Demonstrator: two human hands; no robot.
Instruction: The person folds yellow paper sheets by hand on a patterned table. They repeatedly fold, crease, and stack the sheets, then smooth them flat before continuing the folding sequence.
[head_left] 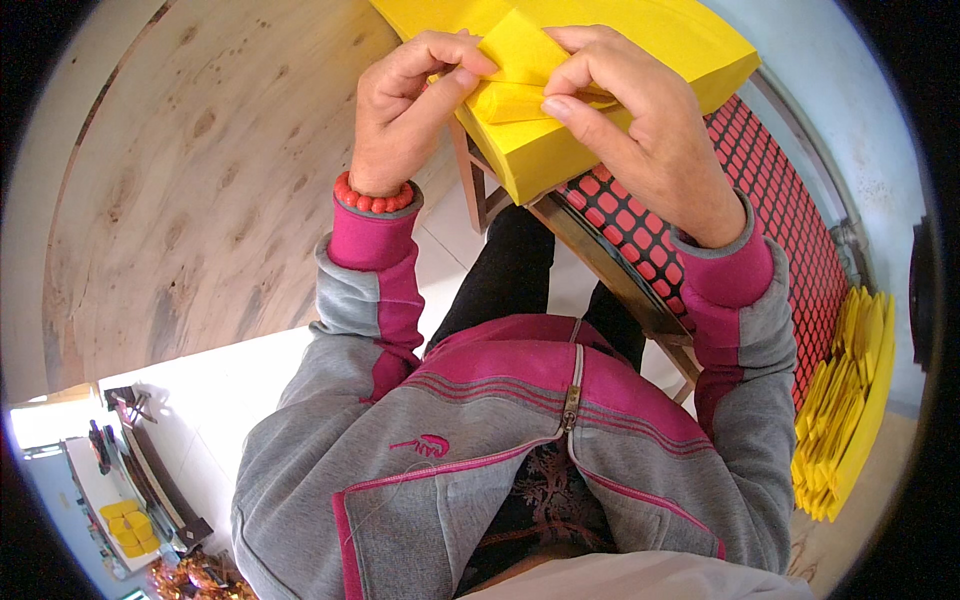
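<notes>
A sheet of yellow paper (522, 52) is raised between my two hands, partly folded, with a creased flap along its lower edge. My left hand (408, 100) pinches its left side between thumb and fingertips. Thumb and forefinger of my right hand (645, 120) are closed on the folded right part. Just below and behind it lies a thick stack of yellow paper (560, 150) with an even front edge. My hands hide part of the stack's top. Whether the held sheet touches the stack I cannot tell.
A large wooden board (200, 190) fills the left. Under the stack is a wooden frame (610, 275), beside a red and black patterned surface (770, 200). At the right rests a bundle of folded yellow papers (845, 410). A pale wall (850, 120) bounds the far right.
</notes>
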